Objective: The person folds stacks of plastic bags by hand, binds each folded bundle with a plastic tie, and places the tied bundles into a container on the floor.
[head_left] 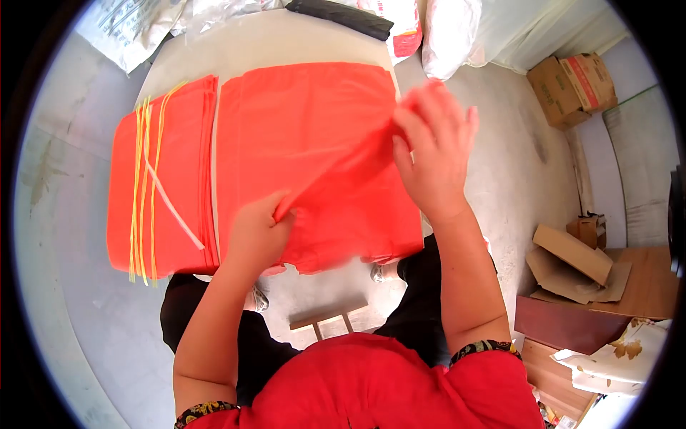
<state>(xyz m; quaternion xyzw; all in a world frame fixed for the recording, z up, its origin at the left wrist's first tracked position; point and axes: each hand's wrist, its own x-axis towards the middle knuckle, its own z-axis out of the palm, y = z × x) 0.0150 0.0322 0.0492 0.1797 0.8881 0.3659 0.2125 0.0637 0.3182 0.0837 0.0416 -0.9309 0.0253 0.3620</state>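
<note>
A stack of thin red plastic bags [286, 114] lies flat on the table in front of me. At its near side, my left hand [259, 232] pinches the top bag between thumb and fingers, and the film is pulled into folds. Toward the far right edge, my right hand [436, 150] is raised with the bag's corner at its fingers; motion blurs the fingertips. Left of this stack is a second, folded red stack [182, 143]. Several yellow strings [146, 186] and one pale strip [171, 207] lie across it.
The pale tabletop [271, 39] shows at the back, with a black roll [343, 18] on it. White plastic bundles [450, 36] stand behind. Cardboard boxes [572, 89] are at the far right, and an opened carton [579, 264] is nearer. A wooden stool frame [329, 314] shows between my legs.
</note>
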